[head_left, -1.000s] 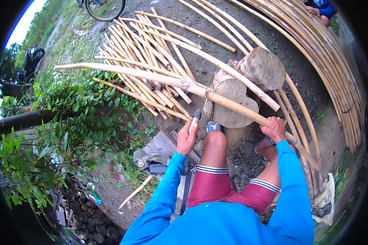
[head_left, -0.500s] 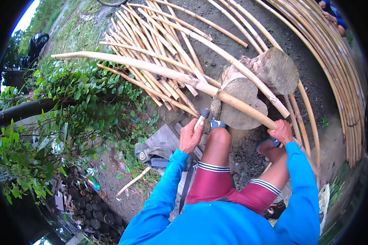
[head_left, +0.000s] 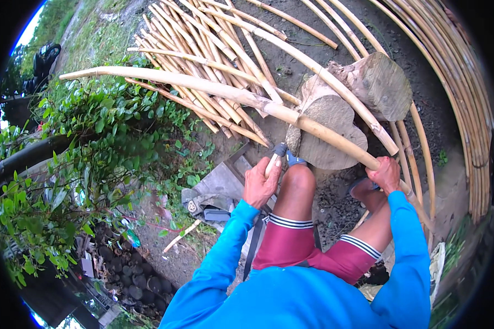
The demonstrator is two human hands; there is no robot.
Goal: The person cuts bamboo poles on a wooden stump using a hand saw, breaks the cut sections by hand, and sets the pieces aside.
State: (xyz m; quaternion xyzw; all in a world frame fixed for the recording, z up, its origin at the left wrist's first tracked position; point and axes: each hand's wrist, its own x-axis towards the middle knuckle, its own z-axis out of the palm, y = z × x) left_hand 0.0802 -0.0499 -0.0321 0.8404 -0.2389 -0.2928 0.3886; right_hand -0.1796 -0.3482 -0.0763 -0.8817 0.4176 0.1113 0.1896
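Note:
My right hand (head_left: 385, 175) is closed around the thick near end of a long, pale, curved cane pole (head_left: 324, 131). The pole rests across the top of a cut log (head_left: 330, 149) in front of my knees and reaches far out to the upper left. My left hand (head_left: 262, 182) grips the wooden handle of a tool (head_left: 271, 166) with a dark collar (head_left: 280, 149), held upright beside my left knee. Its working end cannot be made out. Another cane pole (head_left: 362, 109) lies over the logs just beyond the held one.
A second log (head_left: 389, 88) lies behind the first. Several cane poles (head_left: 203, 71) are heaped at the far left, and a long bundle (head_left: 472, 126) curves along the right. Leafy plants (head_left: 104, 126) and a dark bar stand at left. A grey cap (head_left: 209, 203) lies by my left arm.
The whole view has shifted slightly. Both hands keep their grips, and the pole stays across the log. The other person's hands at the upper right have left the view.

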